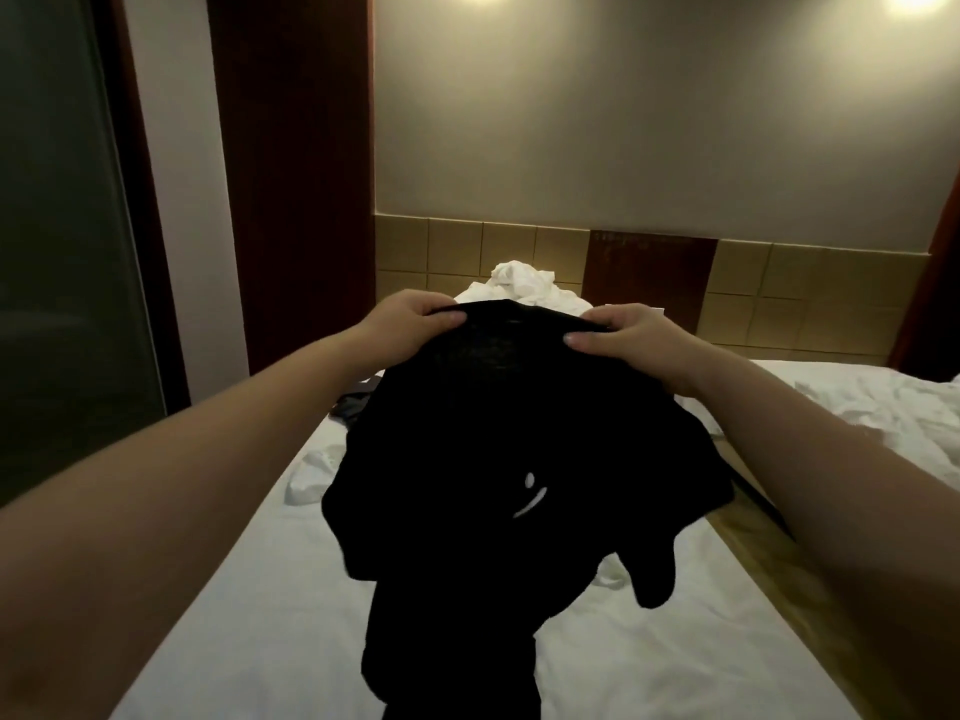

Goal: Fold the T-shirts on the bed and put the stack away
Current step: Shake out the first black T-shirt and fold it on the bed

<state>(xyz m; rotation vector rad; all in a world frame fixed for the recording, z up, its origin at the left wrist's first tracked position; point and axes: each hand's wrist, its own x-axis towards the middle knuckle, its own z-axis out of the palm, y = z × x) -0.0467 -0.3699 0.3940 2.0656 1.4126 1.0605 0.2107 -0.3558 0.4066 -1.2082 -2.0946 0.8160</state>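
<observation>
Both left hand (410,318) and right hand (626,336) pinch a black T-shirt's (493,433) edge, perhaps its hem.

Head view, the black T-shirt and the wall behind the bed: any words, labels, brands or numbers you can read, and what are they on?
No readable text anywhere.
Black T-shirt, gripped by the left hand and right hand: only small white marks, not legible as letters.
Brown wall panel: faint marks near its top edge, too blurred to read.
</observation>
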